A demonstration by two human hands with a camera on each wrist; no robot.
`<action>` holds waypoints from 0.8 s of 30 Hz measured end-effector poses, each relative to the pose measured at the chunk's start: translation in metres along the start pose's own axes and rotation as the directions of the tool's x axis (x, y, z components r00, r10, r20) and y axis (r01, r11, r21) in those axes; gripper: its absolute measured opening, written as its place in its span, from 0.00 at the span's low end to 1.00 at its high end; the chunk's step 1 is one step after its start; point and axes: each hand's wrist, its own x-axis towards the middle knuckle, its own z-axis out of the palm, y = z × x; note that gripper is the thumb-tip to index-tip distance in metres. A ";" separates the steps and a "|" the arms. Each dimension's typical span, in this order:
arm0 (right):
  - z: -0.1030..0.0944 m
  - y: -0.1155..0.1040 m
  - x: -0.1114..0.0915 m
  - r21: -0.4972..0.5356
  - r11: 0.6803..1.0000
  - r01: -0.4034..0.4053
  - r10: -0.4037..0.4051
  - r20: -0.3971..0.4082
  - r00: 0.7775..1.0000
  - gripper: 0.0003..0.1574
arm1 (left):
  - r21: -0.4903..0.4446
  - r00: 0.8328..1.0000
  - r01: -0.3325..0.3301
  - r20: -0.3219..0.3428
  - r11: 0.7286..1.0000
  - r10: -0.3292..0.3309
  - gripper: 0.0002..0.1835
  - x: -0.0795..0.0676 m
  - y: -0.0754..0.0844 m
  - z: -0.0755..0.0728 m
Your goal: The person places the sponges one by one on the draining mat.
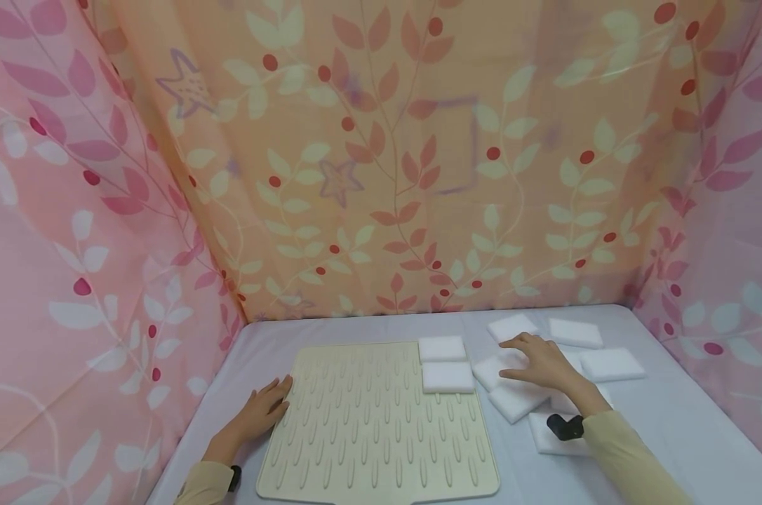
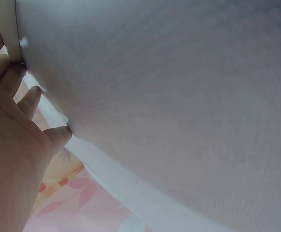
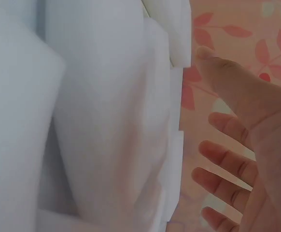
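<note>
A cream ribbed mat [image 1: 368,421] lies flat on the table, with two white sponge blocks, a far one [image 1: 442,348] and a near one [image 1: 448,377], at its far right corner. My left hand [image 1: 262,409] rests at the mat's left edge, fingers extended; the left wrist view shows its fingertips against the white cloth beside the mat. Over a loose group of white sponge blocks [image 1: 518,401] to the right of the mat hovers my right hand [image 1: 539,361], fingers spread apart and holding nothing. In the right wrist view its thumb and fingers [image 3: 222,186] are apart from the blocks.
More white blocks lie at the right, one [image 1: 612,364] near the right side and another [image 1: 575,333] towards the back. A white cloth [image 1: 690,435] covers the table. Floral curtains [image 1: 393,154] hang behind and on both sides.
</note>
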 end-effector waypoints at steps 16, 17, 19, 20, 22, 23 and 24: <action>-0.020 0.047 -0.031 -0.017 0.998 -0.053 0.051 -0.061 0.997 0.37 | -0.016 1.000 -0.005 -0.009 1.000 0.004 0.29 -0.001 0.001 -0.001; -0.021 0.050 -0.033 -0.015 0.998 -0.058 0.057 -0.065 0.996 0.37 | -0.016 1.000 -0.003 -0.008 1.000 0.003 0.29 -0.001 0.002 -0.001; -0.023 0.056 -0.036 -0.013 0.997 -0.071 0.070 -0.069 0.995 0.37 | -0.013 1.000 0.000 -0.009 1.000 0.000 0.29 -0.002 0.002 -0.002; -0.023 0.059 -0.037 -0.014 0.997 -0.079 0.078 -0.068 0.995 0.37 | -0.015 1.000 0.001 -0.011 1.000 -0.001 0.29 -0.002 0.002 -0.002; -0.025 0.064 -0.040 -0.018 0.995 -0.095 0.094 -0.062 0.994 0.38 | -0.018 1.000 0.002 -0.012 1.000 -0.002 0.29 -0.002 0.003 -0.002; -0.026 0.066 -0.042 -0.019 0.995 -0.102 0.101 -0.058 0.993 0.38 | -0.017 1.000 0.003 -0.009 1.000 -0.003 0.29 -0.002 0.003 -0.002; -0.028 0.068 -0.043 -0.020 0.994 -0.109 0.108 -0.054 0.993 0.39 | -0.017 1.000 0.003 -0.007 1.000 -0.003 0.29 -0.002 0.003 -0.002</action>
